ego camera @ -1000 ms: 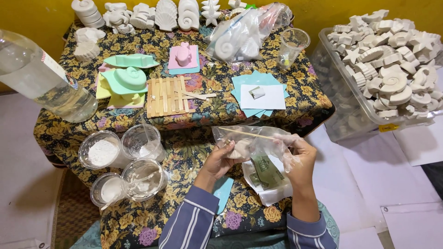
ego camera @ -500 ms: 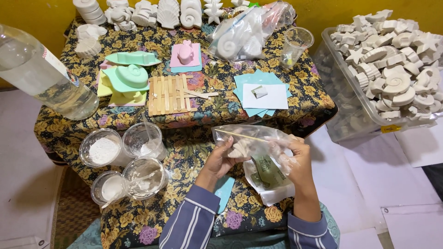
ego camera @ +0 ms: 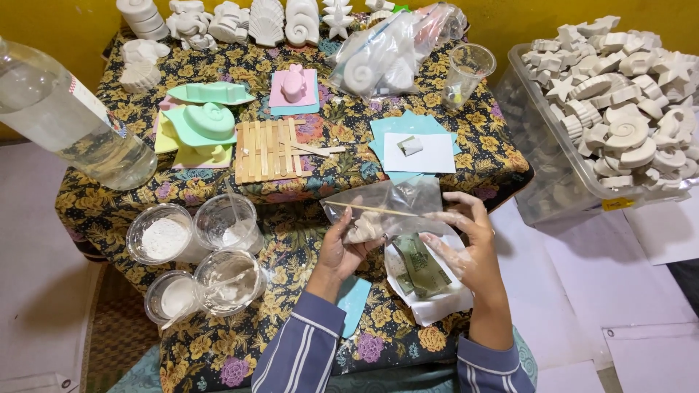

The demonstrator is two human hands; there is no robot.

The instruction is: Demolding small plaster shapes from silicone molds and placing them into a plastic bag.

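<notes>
Both hands hold a clear plastic bag [ego camera: 397, 211] just in front of the wooden stick raft [ego camera: 266, 150] on the floral tablecloth [ego camera: 291, 291]. The left hand [ego camera: 348, 244] is clamped on the bag's lower left, over a pale plaster piece inside. The right hand [ego camera: 462, 240] grips its right edge, fingers partly spread. Four plastic cups of white powder [ego camera: 196, 251] stand left of the raft's near side.
</notes>
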